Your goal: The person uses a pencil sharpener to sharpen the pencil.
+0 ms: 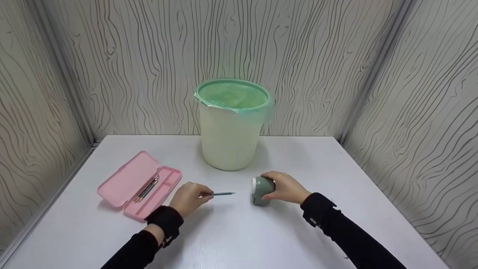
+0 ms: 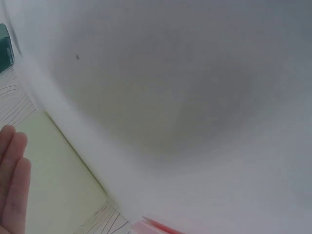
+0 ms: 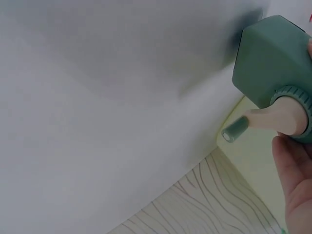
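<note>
Left hand [image 1: 191,198] pinches a pencil [image 1: 223,194], one end toward but apart from the green crank sharpener [image 1: 264,191]. Right hand [image 1: 286,188] grips sharpener, in front of bin [image 1: 229,138]. Open pink case [image 1: 130,181] on desk [image 1: 239,239] holds pencils.

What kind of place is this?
Perhaps a little desk booth: wood-patterned walls stand around three sides of a white table, and an open pink pencil case lies on it.
</note>
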Demonstrator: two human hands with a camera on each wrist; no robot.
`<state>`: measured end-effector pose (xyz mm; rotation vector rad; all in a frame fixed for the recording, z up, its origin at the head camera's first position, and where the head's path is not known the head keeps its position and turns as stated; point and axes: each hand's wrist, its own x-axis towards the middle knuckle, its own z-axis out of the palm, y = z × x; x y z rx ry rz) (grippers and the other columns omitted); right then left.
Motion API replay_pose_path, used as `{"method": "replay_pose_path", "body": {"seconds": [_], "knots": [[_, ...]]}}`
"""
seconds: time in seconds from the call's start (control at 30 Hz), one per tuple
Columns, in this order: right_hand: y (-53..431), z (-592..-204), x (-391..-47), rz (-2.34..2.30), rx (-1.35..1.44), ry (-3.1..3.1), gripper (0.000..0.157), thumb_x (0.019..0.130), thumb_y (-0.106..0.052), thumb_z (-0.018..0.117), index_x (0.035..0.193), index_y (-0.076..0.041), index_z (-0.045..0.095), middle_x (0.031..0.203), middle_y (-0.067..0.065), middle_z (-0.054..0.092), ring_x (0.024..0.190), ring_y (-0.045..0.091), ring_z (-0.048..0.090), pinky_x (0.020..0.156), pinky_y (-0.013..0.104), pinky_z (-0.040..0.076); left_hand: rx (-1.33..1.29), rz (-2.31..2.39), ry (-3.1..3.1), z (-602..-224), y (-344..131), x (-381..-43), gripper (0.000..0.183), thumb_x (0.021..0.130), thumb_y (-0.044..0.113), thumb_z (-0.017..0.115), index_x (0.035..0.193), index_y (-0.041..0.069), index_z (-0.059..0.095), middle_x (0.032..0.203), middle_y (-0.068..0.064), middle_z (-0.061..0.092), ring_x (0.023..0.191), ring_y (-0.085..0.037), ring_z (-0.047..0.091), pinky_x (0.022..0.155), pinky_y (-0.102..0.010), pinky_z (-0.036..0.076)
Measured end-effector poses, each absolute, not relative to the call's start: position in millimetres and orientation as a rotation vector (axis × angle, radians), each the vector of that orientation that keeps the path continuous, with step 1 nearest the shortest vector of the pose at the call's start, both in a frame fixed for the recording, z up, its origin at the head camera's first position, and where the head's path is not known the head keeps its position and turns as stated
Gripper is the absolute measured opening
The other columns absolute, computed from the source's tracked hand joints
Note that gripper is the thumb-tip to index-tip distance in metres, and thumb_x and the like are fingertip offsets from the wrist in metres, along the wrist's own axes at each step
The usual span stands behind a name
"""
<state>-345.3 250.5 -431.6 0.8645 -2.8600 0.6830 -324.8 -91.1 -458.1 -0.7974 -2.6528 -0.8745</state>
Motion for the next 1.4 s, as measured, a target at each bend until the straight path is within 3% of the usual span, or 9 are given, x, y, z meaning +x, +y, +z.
{"method": "replay_pose_path", "body": {"seconds": [0.4, 1.1, 1.4], "knots": [[227, -436, -330, 0.643, 1.015, -2.816, 0.063, 0.077, -0.026, 0.091, 0.129, -0.001, 0.065, 0.121, 0.009, 0.074, 0.107, 0.024, 0.070, 0.094, 0.038, 0.057, -0.808, -0.918, -2.705, -455, -89, -322, 0.010, 0.087, 0.013, 0.080, 0.096, 0.010, 0.083, 0.089, -0.003, 0.081, 0.080, -0.014, 0.074, 0.080, -0.038, 0.061], [208, -440, -329, 0.622, 1.127, -2.787, 0.060, 0.076, -0.023, 0.091, 0.127, -0.004, 0.065, 0.117, 0.006, 0.074, 0.103, 0.019, 0.069, 0.092, 0.032, 0.057, -0.881, -0.896, -2.659, -458, -90, -321, 0.010, 0.087, 0.013, 0.081, 0.096, 0.008, 0.083, 0.089, -0.003, 0.081, 0.079, -0.013, 0.075, 0.074, -0.029, 0.060], [220, -440, -331, 0.728, 1.148, -2.832, 0.074, 0.082, -0.029, 0.087, 0.139, 0.007, 0.056, 0.130, 0.015, 0.070, 0.119, 0.032, 0.067, 0.103, 0.047, 0.053, -0.885, -0.918, -2.678, -458, -89, -321, 0.010, 0.088, 0.012, 0.080, 0.096, 0.008, 0.083, 0.090, -0.004, 0.081, 0.080, -0.015, 0.075, 0.075, -0.030, 0.060]]}}
